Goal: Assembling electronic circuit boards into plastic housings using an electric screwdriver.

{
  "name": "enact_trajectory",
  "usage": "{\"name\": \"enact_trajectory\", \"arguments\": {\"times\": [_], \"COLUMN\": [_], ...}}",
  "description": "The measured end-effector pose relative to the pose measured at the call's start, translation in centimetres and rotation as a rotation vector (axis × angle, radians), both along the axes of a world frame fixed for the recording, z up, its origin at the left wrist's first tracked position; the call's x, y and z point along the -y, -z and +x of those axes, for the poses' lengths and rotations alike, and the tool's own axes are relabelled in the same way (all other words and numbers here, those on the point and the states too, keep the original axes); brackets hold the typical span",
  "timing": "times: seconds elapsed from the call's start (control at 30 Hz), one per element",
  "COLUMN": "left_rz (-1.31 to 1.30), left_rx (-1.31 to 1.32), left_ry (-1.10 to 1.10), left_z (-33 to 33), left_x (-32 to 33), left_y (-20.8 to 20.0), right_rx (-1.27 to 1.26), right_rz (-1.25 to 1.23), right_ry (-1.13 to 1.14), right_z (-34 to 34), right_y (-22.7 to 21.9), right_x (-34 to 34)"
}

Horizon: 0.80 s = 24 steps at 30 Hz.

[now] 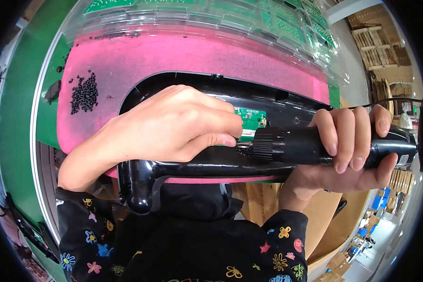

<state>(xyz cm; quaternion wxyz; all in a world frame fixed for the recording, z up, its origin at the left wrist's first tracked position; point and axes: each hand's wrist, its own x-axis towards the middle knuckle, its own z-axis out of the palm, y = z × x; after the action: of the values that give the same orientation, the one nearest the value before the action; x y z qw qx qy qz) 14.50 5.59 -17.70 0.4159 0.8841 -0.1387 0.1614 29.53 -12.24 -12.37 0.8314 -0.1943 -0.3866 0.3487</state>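
Note:
My right hand point(348, 141) is wrapped around a black electric screwdriver point(296, 144), which lies almost level and points left. Its ribbed collar and metal tip meet the fingertips of my left hand point(188, 124). The left thumb and forefinger are pinched together at that tip; what lies between them is hidden. Just behind the tip, a small green circuit board point(251, 120) sits inside a long black plastic housing point(150, 81). My left hand covers part of both the board and the housing.
The housing rests on a pink mat point(117, 61) on a green bench. A pile of small black screws point(84, 94) lies at the mat's left. Clear plastic trays point(249, 23) with green circuit boards stand along the back. A cable point(385, 100) runs at the right.

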Motion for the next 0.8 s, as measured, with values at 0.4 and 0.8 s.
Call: {"name": "enact_trajectory", "arguments": {"times": [0.4,0.8], "left_rz": [-0.048,0.001], "left_rx": [0.070,-0.002], "left_ry": [-0.047,-0.007], "left_z": [-0.2,-0.2], "left_x": [0.0,-0.3], "left_y": [-0.2,0.3], "right_rx": [0.000,0.004], "right_rz": [0.023,0.083], "right_ry": [0.078,0.147], "right_z": [-0.3,-1.1], "right_y": [0.3,0.3], "right_x": [-0.1,0.3]}}
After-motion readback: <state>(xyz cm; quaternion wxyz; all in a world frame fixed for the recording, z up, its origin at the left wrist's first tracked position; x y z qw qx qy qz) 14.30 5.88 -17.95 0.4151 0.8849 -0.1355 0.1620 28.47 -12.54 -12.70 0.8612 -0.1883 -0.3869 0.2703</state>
